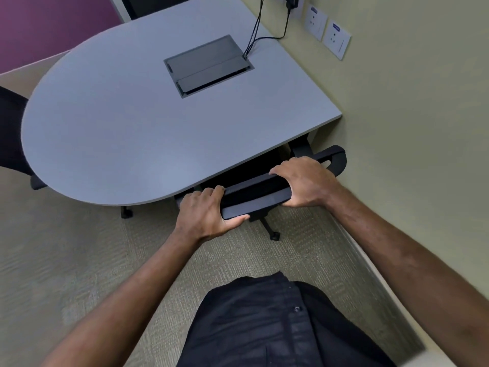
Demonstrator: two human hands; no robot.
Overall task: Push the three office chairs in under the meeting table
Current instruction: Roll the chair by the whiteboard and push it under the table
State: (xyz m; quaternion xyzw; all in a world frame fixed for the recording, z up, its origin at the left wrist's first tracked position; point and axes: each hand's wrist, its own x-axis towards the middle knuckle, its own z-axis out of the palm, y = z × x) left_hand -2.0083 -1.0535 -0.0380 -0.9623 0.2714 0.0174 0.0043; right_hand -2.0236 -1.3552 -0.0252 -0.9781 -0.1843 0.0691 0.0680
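Note:
A grey meeting table (119,123) with a rounded end fills the upper half of the head view. A black office chair (258,193) stands at its near edge, seat tucked beneath the top, only the backrest top, one armrest and a caster leg showing. My left hand (206,213) grips the left end of the backrest top. My right hand (304,181) grips the right end. A second black chair (12,128) sits at the table's left side, partly hidden by the tabletop. A dark chair back (156,5) shows beyond the far edge.
A dark cable box (207,66) is set into the tabletop, with black cables (264,30) running to the wall. A pale wall (410,128) with two sockets (326,31) stands close on the right. Beige carpet (66,260) lies on the left.

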